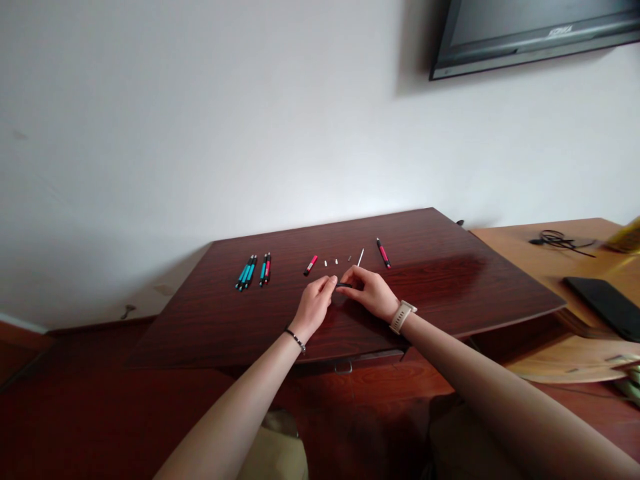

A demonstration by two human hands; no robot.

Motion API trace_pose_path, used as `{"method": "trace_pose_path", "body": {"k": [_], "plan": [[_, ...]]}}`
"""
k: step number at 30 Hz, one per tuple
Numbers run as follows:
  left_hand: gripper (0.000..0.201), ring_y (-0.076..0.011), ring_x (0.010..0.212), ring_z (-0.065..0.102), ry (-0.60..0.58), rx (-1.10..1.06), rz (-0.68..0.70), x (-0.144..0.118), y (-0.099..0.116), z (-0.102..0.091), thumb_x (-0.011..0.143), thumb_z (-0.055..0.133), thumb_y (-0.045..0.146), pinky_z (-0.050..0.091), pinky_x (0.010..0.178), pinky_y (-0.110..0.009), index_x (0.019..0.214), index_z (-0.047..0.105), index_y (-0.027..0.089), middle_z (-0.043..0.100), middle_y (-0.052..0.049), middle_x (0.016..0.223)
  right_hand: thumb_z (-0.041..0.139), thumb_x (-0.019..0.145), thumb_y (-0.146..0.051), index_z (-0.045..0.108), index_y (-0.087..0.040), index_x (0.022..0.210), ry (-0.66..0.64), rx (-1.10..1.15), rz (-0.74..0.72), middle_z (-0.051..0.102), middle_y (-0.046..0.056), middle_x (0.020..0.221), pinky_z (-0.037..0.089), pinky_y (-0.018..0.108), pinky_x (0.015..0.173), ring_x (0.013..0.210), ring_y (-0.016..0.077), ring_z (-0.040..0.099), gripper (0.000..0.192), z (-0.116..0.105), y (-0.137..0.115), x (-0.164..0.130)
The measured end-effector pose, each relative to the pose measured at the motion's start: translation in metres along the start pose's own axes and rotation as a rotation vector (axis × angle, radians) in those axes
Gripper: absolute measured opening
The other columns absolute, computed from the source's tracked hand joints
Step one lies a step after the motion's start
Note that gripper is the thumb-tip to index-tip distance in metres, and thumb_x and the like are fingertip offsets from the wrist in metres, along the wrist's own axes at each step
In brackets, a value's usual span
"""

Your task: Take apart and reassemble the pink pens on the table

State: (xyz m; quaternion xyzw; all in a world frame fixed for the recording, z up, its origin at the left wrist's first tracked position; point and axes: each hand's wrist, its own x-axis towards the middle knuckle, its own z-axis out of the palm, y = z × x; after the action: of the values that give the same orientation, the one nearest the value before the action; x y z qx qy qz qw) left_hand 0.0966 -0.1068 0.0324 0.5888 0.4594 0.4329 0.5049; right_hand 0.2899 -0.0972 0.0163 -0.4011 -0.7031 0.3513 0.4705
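Both my left hand and my right hand are closed in a pinch on one small black pen part, held between them just over the dark table. Beyond my fingers lie a pink pen barrel, small white pieces, a tiny thin piece that may be a spring, and a white refill. To the right rests a whole pink and black pen. On the left are several blue pens, and a blue pen beside a pink pen.
A lighter wooden table adjoins on the right, with a black cable and a flat black device on it. The white wall stands behind the table, and a screen hangs at the upper right.
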Motion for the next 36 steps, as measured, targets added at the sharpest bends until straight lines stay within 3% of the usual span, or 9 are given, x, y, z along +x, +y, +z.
{"method": "trace_pose_path", "body": {"k": [8,13,16,22,28,32,36], "plan": [[0.058,-0.0082,0.054,0.027,-0.032,-0.013,0.046,0.0,-0.001,-0.005,0.093,0.063,0.074,0.021,0.049,-0.024,0.075,0.045,0.021,0.031,0.007,0.063,0.066,0.1,-0.063,0.07,-0.022,0.094,-0.133,0.056,0.023,0.076,0.001,0.078,0.05,0.029,0.068,0.066,0.0161,0.063,0.042,0.0,-0.006,-0.002],[0.055,-0.0096,0.055,0.035,-0.004,0.109,0.097,0.002,-0.009,-0.005,0.1,0.055,0.07,0.026,0.051,-0.024,0.076,0.045,0.021,0.035,0.006,0.063,0.056,0.107,-0.059,0.072,-0.021,0.095,-0.215,0.005,0.005,0.079,0.001,0.081,0.051,0.028,0.073,0.066,0.0152,0.065,0.042,-0.002,-0.009,-0.003],[0.051,-0.0106,0.055,0.04,-0.003,0.165,0.121,0.0,-0.009,-0.003,0.105,0.05,0.065,0.03,0.053,-0.025,0.078,0.045,0.022,0.039,0.006,0.063,0.06,0.105,-0.058,0.074,-0.021,0.095,-0.216,-0.024,-0.005,0.08,0.002,0.085,0.05,0.028,0.074,0.071,0.0161,0.067,0.04,-0.002,-0.007,-0.002],[0.048,-0.0125,0.059,0.049,0.007,0.383,0.222,-0.004,-0.006,-0.005,0.111,0.041,0.054,0.038,0.065,-0.027,0.076,0.046,0.022,0.049,0.004,0.062,0.07,0.097,-0.059,0.076,-0.02,0.091,-0.129,-0.139,-0.034,0.078,0.003,0.086,0.048,0.029,0.076,0.078,0.0182,0.067,0.04,0.0,-0.001,0.0],[0.048,-0.0141,0.06,0.055,-0.007,0.401,0.22,-0.008,-0.006,-0.006,0.111,0.038,0.054,0.041,0.068,-0.027,0.077,0.05,0.022,0.055,0.003,0.062,0.069,0.096,-0.06,0.078,-0.021,0.091,-0.11,-0.138,-0.001,0.08,0.004,0.087,0.048,0.03,0.075,0.078,0.0195,0.07,0.04,-0.003,-0.004,-0.001],[0.048,-0.0147,0.058,0.057,-0.035,0.478,0.217,-0.02,0.001,-0.002,0.111,0.039,0.054,0.041,0.069,-0.027,0.077,0.052,0.022,0.056,0.004,0.059,0.072,0.093,-0.06,0.077,-0.021,0.094,0.052,-0.153,0.051,0.079,0.004,0.087,0.05,0.032,0.075,0.078,0.0209,0.069,0.039,-0.013,0.008,0.004],[0.047,-0.0149,0.06,0.058,-0.113,0.624,0.266,-0.033,0.009,0.003,0.112,0.04,0.05,0.04,0.068,-0.027,0.076,0.052,0.022,0.059,0.003,0.062,0.072,0.092,-0.058,0.077,-0.022,0.096,0.243,-0.275,0.072,0.077,0.007,0.091,0.053,0.037,0.08,0.081,0.0237,0.068,0.037,-0.044,0.033,0.016]]}}
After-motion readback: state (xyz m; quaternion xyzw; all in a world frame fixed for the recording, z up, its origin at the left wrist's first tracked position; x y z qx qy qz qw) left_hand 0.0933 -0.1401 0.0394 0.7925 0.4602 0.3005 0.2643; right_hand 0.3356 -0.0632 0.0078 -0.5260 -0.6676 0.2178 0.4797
